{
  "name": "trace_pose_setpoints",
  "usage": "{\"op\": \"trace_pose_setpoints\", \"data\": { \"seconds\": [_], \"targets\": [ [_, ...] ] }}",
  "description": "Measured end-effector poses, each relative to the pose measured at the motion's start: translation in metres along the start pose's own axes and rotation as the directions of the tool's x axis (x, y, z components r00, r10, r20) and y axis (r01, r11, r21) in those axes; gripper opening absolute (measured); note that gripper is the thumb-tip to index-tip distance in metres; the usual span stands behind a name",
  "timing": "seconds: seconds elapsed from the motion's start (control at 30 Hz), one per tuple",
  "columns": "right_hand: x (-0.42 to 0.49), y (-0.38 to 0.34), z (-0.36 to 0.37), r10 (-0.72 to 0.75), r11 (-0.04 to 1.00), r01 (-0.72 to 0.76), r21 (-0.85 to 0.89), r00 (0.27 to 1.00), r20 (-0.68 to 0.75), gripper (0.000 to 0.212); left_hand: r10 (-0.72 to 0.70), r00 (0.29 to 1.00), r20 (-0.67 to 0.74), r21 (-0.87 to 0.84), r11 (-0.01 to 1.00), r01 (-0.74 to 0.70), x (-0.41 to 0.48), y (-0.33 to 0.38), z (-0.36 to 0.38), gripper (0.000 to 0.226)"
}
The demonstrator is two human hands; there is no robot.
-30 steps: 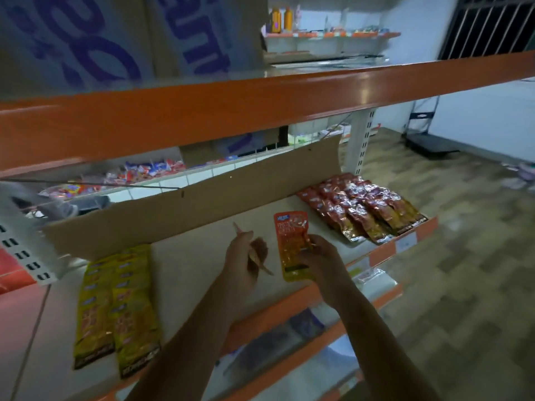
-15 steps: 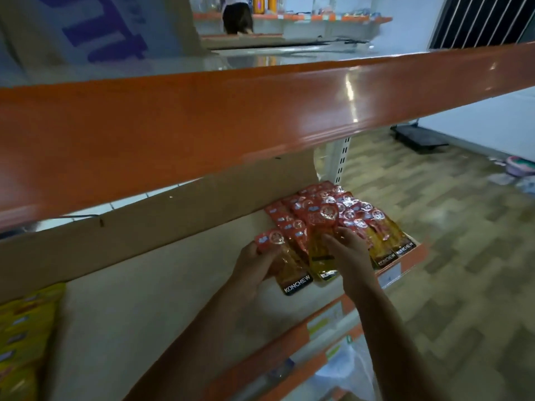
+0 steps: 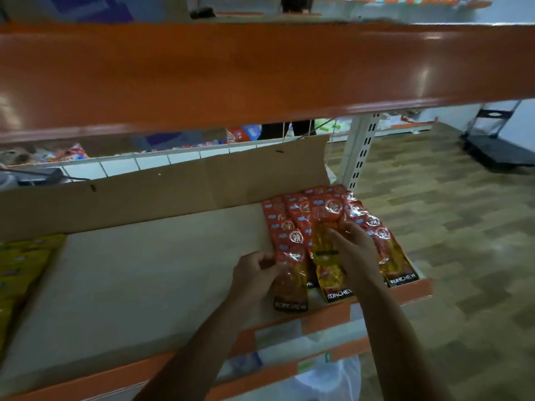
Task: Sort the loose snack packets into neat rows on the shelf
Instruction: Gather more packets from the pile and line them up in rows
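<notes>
Red and orange snack packets (image 3: pixel 292 224) lie in overlapping rows at the right end of the beige shelf (image 3: pixel 139 273). My left hand (image 3: pixel 253 274) pinches the left edge of the front packet of the left row (image 3: pixel 291 287). My right hand (image 3: pixel 354 251) grips a packet on top of the middle row (image 3: pixel 325 267), its fingers spread over it. This packet lies slightly askew, its lower end sticking out toward the shelf's orange front edge (image 3: pixel 405 293). Yellow packets (image 3: pixel 20 270) lie in rows at the far left.
A cardboard sheet (image 3: pixel 173 192) stands along the back of the shelf. The orange upper shelf (image 3: pixel 260 73) hangs low overhead. A white upright post (image 3: pixel 362 149) bounds the right end. A white plastic bag (image 3: pixel 327 380) sits on a lower shelf. A black cart (image 3: pixel 498 151) stands on the floor.
My right hand carried one red packet from mid-shelf to the rows on the right and laid it on the middle row. My left hand followed and took the left row's front packet.
</notes>
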State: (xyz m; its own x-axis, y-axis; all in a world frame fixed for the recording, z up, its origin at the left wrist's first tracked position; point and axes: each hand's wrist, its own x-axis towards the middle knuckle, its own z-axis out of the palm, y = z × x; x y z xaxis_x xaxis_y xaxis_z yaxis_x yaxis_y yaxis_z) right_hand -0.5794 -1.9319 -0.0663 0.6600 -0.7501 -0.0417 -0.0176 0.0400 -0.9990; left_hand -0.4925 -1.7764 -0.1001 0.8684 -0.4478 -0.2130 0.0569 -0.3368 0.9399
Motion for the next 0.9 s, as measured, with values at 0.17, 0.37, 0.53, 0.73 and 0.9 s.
{"op": "trace_pose_setpoints", "data": {
  "seconds": [0.17,0.37,0.53,0.73,0.9],
  "targets": [
    [0.008,0.003,-0.006,0.026,0.999,-0.028,0.032,0.996,0.08,0.025,0.024,0.996,-0.083,0.063,0.998,-0.019,-0.005,-0.003,0.014,0.023],
    [0.009,0.003,-0.005,0.024,1.0,-0.024,-0.003,0.993,0.112,0.012,0.105,0.987,-0.126,0.288,0.955,-0.065,-0.01,-0.001,0.017,0.022],
    [0.007,0.006,-0.001,0.028,0.999,-0.024,-0.031,0.988,0.152,0.012,0.09,0.992,-0.092,0.358,0.932,-0.051,-0.01,-0.002,0.014,0.028],
    [0.004,0.01,0.014,0.046,0.999,-0.04,-0.029,0.97,0.24,0.018,0.158,0.967,-0.202,0.376,0.924,-0.073,-0.004,0.014,0.003,0.032],
    [0.003,0.011,0.041,0.003,0.998,0.016,-0.06,0.954,0.301,0.015,0.127,0.983,-0.136,0.131,0.985,-0.109,0.007,0.028,-0.007,0.025]
  ]
}}
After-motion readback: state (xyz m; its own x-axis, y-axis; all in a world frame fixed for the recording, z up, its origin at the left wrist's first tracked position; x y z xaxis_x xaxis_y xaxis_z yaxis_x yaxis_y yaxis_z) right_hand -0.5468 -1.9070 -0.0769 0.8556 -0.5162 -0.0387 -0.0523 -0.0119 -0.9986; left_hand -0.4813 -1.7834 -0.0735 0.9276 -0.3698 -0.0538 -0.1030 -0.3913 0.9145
